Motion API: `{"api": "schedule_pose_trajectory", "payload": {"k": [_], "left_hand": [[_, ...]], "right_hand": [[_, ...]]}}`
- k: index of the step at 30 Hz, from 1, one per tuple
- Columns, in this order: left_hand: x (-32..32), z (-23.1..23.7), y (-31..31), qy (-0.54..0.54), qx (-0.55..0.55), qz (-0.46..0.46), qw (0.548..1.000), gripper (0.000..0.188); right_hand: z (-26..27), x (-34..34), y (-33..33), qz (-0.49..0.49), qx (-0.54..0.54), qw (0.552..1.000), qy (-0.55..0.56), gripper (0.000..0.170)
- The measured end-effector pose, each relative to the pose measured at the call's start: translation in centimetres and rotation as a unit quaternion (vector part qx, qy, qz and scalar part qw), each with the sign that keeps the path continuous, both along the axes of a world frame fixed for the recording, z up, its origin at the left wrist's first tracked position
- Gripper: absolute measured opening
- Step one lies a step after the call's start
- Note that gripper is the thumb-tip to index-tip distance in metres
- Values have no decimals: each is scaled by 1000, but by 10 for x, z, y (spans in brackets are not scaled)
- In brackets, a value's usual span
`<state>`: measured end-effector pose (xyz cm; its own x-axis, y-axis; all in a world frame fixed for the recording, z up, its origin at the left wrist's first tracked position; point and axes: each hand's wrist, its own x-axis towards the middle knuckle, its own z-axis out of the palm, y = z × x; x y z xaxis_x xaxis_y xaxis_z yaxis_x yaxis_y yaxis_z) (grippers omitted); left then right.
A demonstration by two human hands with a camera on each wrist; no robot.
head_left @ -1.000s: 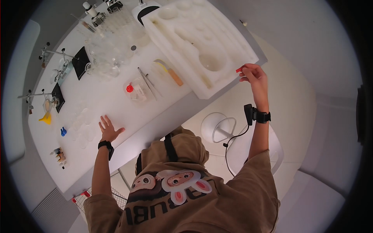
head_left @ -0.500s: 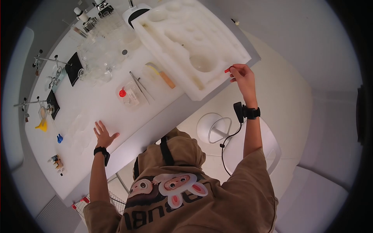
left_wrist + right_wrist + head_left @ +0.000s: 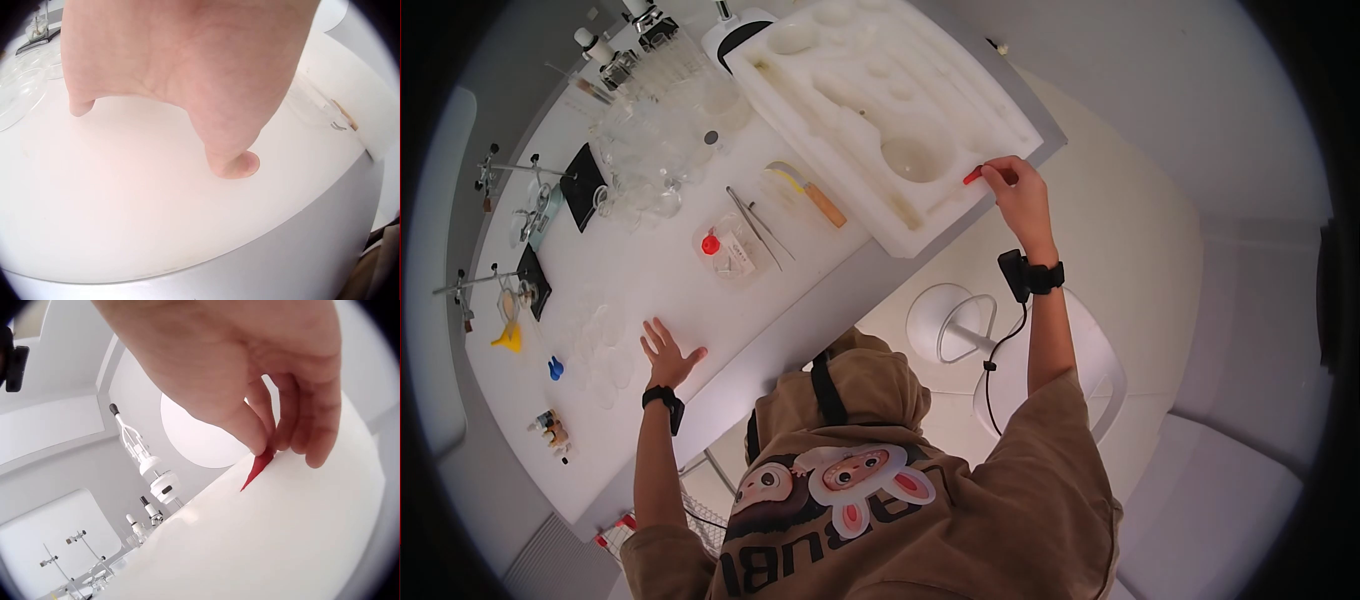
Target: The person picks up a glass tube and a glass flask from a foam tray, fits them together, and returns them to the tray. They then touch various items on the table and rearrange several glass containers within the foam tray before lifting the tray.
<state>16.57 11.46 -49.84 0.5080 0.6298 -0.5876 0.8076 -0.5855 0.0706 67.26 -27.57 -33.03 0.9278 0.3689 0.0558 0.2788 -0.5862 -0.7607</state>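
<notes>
My right hand (image 3: pixel 1022 195) pinches a small red pointed piece (image 3: pixel 259 467) between thumb and fingertips. It is at the near right edge of a large white moulded foam tray (image 3: pixel 1000 110), close over its surface. The red piece's kind is too small to tell; its tip points down toward the foam in the right wrist view. My left hand (image 3: pixel 668 355) rests on the white table (image 3: pixel 730 310) with fingers spread, near the front edge. In the left wrist view its thumb (image 3: pixel 234 164) and another fingertip touch the tabletop, and nothing is in its grasp.
Tweezers (image 3: pixel 758 225), a wooden-handled knife (image 3: pixel 825 205) and a clear box (image 3: pixel 725 250) with a red cap lie between my hands. Glassware (image 3: pixel 640 140) crowds the back. Stands with clamps, a yellow funnel (image 3: pixel 508 337) and a blue item (image 3: pixel 556 368) are at the left. A white stool (image 3: pixel 945 320) stands below.
My right hand has shifted slightly with the red piece, and its wrist has turned a little. The whole head view has drifted left. My left hand stays spread on the table.
</notes>
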Motion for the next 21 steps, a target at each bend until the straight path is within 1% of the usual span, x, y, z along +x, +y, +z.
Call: {"api": "schedule_pose_trajectory", "payload": {"k": [3, 7, 9, 13, 17, 19, 21], "left_hand": [[1, 3, -1, 2, -1, -3, 1000, 132], [5, 9, -2, 16, -5, -7, 1000, 132], [5, 8, -2, 18, -2, -15, 1000, 132], [3, 7, 0, 19, 3, -21, 1000, 132], [-4, -3, 3, 9, 3, -16, 1000, 133], [-9, -11, 5, -7, 21, -28, 999, 133], [-1, 2, 0, 3, 7, -9, 1000, 133]], "right_hand": [[1, 0, 1, -10, -3, 1000, 15, 16], [1, 0, 4, -31, 3, 1000, 2, 15], [1, -1, 6, -16, -35, 998, -44, 16], [2, -1, 10, -25, -57, 997, -46, 16], [1, 1, 13, -29, -81, 995, -43, 20], [1, 1, 15, -33, -95, 994, -44, 21], [0, 2, 17, -39, -117, 991, -48, 22]]}}
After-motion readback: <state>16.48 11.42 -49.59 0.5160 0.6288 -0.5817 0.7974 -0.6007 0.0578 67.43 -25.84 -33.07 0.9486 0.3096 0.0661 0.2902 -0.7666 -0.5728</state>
